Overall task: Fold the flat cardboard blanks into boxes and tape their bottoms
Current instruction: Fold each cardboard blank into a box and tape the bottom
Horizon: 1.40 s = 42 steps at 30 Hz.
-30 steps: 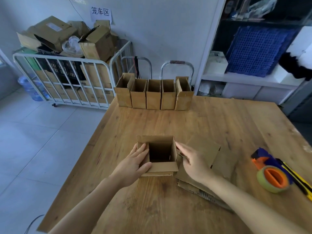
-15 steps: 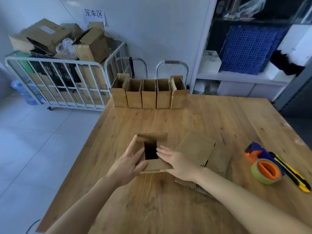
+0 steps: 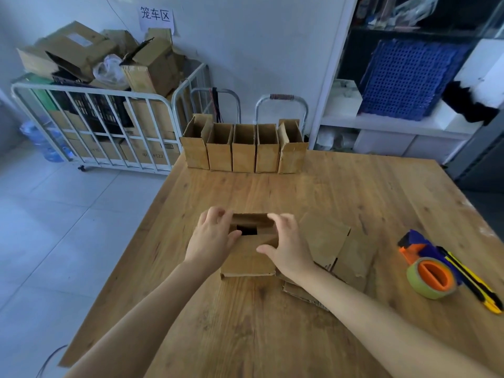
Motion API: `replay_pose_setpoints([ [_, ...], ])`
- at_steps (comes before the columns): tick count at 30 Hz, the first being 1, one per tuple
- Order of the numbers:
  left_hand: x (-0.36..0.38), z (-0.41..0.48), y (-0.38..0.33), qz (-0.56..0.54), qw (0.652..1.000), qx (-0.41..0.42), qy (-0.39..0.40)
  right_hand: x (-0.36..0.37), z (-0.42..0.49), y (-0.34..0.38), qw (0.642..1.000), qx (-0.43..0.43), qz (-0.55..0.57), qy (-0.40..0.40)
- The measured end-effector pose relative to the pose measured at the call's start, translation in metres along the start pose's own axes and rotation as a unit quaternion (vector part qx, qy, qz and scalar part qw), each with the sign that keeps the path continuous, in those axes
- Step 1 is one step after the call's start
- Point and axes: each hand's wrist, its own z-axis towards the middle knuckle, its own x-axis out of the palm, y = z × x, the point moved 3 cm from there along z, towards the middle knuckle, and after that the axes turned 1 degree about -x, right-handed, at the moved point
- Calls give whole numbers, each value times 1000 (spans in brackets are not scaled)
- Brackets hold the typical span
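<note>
Near centre of the wooden desk (image 3: pixel 313 336), one partly folded box (image 3: pixel 245 259) is standing with its open end up; a small dark gap is showing between the flaps at the top. Left hand (image 3: pixel 211 240) is clasping the box's left upper side, its fingers (image 3: pixel 218 214) curling over the far top edge and the thumb reaching in toward the gap. Right hand (image 3: pixel 290 245) is clasping the right upper side, fingers (image 3: pixel 281 218) bent over the top flap, thumb lying across the near face. Both forearms are reaching in from the near edge. Flat blanks (image 3: pixel 326 238) are lying in a low stack just beside the box on its right, partly under the right wrist. Further right, well apart from the box, a tape dispenser (image 3: pixel 432 276) with an orange core is sitting touching a yellow utility knife (image 3: pixel 476 285). Five finished boxes (image 3: pixel 242 155) are standing in a row, side by side, along the far desk edge. Beyond the desk, a white cage cart (image 3: pixel 92 110) is carrying cartons, and a shelf unit (image 3: pixel 395 124) is holding a blue perforated crate (image 3: pixel 409 77).
</note>
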Motion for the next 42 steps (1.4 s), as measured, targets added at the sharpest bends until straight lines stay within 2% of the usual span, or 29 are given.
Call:
replay_pose_setpoints([
  [2, 2, 2, -1, 20, 1000, 13, -7, -1, 1, 0, 999, -25, -29, 6],
  [6, 16, -8, 5, 54, 994, 95, -15, 4, 2, -5, 991, -75, -63, 92],
  [10, 33, -23, 13, 101, 983, 152, -26, 14, -10, -12, 980, -149, -121, 51],
  [13, 38, -28, 17, 142, 981, 133, 27, 21, -14, -18, 972, -165, -153, 71],
  [16, 42, -29, 16, 134, 980, 127, 72, 25, -16, -21, 968, -164, -167, 87],
  [18, 41, -28, 14, 124, 981, 129, 73, 26, -16, -19, 968, -157, -173, 90],
  [21, 41, -25, 12, 109, 982, 113, 108, 23, -15, -15, 970, -138, -172, 102],
  [26, 48, -19, -4, 123, 977, 124, 121, 3, -16, -18, 971, -101, -177, 124],
  [30, 49, -11, -14, 150, 971, 138, 121, -15, -19, -32, 981, -61, -130, 130],
  [33, 51, -4, -16, 180, 964, 128, 149, -36, -21, -57, 991, -1, -92, 93],
  [36, 47, 1, -23, 150, 972, 106, 144, -65, -26, -97, 988, 69, -123, 56],
  [40, 46, 6, -48, 211, 964, 104, 122, -101, -42, -160, 968, 196, -154, 27],
  [42, 55, 4, -56, 218, 967, 69, 112, -112, -51, -190, 954, 242, -173, 24],
])
